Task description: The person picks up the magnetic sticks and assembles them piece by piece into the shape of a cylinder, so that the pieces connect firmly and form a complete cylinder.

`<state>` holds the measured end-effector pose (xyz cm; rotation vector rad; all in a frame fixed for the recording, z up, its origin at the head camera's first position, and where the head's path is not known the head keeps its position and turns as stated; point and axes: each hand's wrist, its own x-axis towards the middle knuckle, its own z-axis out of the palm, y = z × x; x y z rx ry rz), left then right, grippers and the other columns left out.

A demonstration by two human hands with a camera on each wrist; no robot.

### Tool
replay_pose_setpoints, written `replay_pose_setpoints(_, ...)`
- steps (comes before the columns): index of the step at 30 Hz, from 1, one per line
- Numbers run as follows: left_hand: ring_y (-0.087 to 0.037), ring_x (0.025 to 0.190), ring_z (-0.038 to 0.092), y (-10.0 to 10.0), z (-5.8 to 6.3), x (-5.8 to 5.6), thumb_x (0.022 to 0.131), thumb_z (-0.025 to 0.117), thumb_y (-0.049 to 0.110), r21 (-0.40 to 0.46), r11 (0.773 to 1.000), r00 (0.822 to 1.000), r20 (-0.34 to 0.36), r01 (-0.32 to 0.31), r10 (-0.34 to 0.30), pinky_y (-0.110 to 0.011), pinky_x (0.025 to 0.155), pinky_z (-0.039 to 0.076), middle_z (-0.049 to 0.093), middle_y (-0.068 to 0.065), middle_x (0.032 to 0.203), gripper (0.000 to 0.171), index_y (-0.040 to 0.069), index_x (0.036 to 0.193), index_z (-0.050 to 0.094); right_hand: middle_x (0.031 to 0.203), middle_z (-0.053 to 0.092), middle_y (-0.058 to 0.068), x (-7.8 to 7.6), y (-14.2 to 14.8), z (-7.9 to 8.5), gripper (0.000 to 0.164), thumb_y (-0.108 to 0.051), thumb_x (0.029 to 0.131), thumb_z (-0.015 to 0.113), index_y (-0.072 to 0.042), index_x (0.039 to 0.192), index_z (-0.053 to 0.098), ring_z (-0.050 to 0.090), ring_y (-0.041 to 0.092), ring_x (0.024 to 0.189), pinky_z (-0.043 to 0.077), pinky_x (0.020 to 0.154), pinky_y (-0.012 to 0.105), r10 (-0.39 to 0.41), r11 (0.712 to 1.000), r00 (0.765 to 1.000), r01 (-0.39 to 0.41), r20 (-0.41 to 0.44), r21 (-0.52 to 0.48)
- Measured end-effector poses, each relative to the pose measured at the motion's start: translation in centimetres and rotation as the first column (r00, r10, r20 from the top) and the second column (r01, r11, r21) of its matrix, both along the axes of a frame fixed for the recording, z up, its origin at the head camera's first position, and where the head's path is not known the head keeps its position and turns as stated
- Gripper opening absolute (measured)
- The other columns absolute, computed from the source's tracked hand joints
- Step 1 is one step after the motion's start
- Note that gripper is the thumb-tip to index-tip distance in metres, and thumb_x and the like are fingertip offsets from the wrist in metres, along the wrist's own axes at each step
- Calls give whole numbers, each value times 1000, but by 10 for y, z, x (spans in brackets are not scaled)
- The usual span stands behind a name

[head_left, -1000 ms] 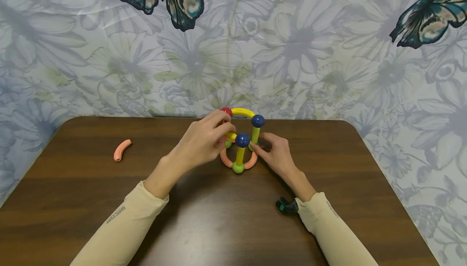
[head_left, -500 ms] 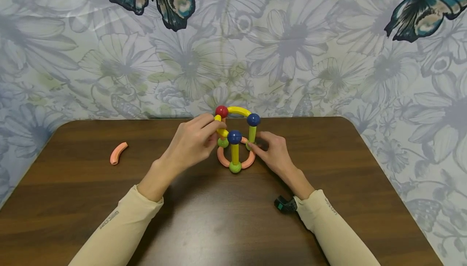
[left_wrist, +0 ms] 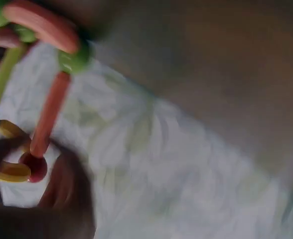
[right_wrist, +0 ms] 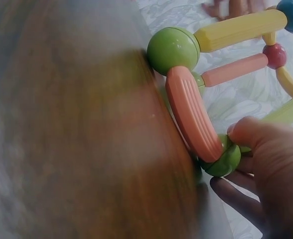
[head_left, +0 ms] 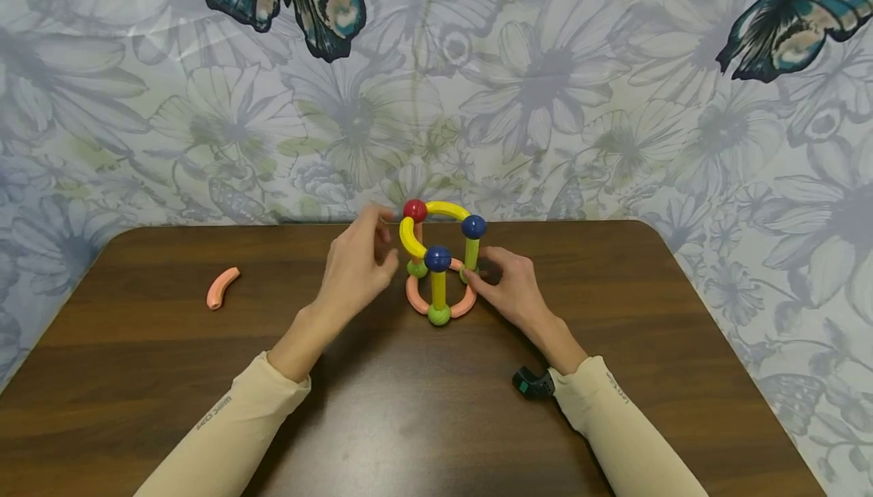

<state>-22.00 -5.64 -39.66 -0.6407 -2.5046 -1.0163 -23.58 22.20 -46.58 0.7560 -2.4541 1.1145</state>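
A magnetic stick-and-ball frame stands at the far middle of the table in the head view. Its base ring joins green balls (head_left: pixel 439 315) with curved pink sticks (right_wrist: pixel 192 109). Straight yellow (head_left: pixel 439 289), light green (head_left: pixel 472 253) and pink (left_wrist: pixel 49 112) sticks rise from it. On top are a red ball (head_left: pixel 414 210) and two blue balls (head_left: pixel 438 257), linked by curved yellow sticks (head_left: pixel 408 238). My right hand (head_left: pixel 514 285) pinches the right-hand green ball (right_wrist: pixel 226 162) at the base. Just left of the frame, my left hand (head_left: pixel 358 262) is raised with loosely bent fingers, holding nothing.
A loose curved pink stick (head_left: pixel 222 288) lies on the left of the brown table (head_left: pixel 409 421). The table's back edge runs close behind the frame, against a flowered cloth (head_left: pixel 546 88). A black device (head_left: pixel 534 383) sits at my right wrist.
My left hand has let go of the left curved yellow stick and drawn back to the left. That stick now shows whole between the red and front blue balls. My right hand stays in place.
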Motion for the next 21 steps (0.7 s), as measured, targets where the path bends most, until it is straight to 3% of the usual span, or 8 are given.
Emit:
replay_pose_setpoints(1, -18, 71, 60, 0, -3, -1, 86, 82, 4, -1, 1000, 994, 106, -5, 5, -33, 64, 51, 65, -10, 100, 52, 3, 130, 56, 105, 78, 11, 0, 0, 0, 22, -12, 91, 84, -7, 111, 75, 78, 26, 87, 65, 76, 37, 8, 1000, 1000, -8, 6, -4)
replay_pose_setpoints(3, -17, 71, 61, 1, -11, -4, 86, 87, 12, -10, 1000, 958, 285, 26, -22, -32, 65, 52, 67, -12, 107, 51, 5, 128, 59, 106, 78, 10, 0, -1, 0, 23, -12, 91, 84, -7, 112, 75, 78, 26, 88, 65, 77, 37, 19, 1000, 1000, -19, 15, -8)
replay_pose_setpoints(5, -17, 68, 61, 3, -16, -8, 86, 89, 17, -23, 998, 922, 384, 58, -45, -31, 62, 52, 68, -13, 104, 46, 6, 122, 62, 107, 78, 10, 1, -2, 0, 24, -12, 91, 84, -7, 113, 75, 79, 27, 90, 65, 79, 38, 29, 999, 999, -29, 22, -15)
replay_pose_setpoints(6, -17, 67, 61, 5, -18, -11, 86, 89, 18, -28, 998, 915, 400, 59, -43, -31, 61, 51, 68, -13, 99, 41, 5, 116, 64, 107, 78, 10, 1, -2, 0, 25, -12, 91, 84, -8, 114, 75, 79, 26, 90, 65, 79, 38, 32, 999, 999, -32, 27, -17)
replay_pose_setpoints(12, -22, 72, 64, 12, -17, -20, 83, 90, 9, -51, 999, 931, 363, -2, 21, -34, 65, 52, 67, -7, 77, 22, 6, 89, 68, 108, 79, 7, 5, -3, 1, 25, -17, 91, 85, -11, 114, 76, 79, 25, 93, 64, 82, 42, 26, 1000, 998, -26, 61, -5)
replay_pose_setpoints(21, -20, 64, 54, 4, -15, -36, 84, 80, 2, -71, 996, 971, 236, 58, -40, -31, 61, 43, 59, -4, 66, 21, 7, 74, 63, 105, 80, 8, 11, -19, 4, 24, -18, 90, 86, -9, 110, 77, 79, 26, 97, 64, 84, 43, 3, 1000, 997, -1, 76, -26)
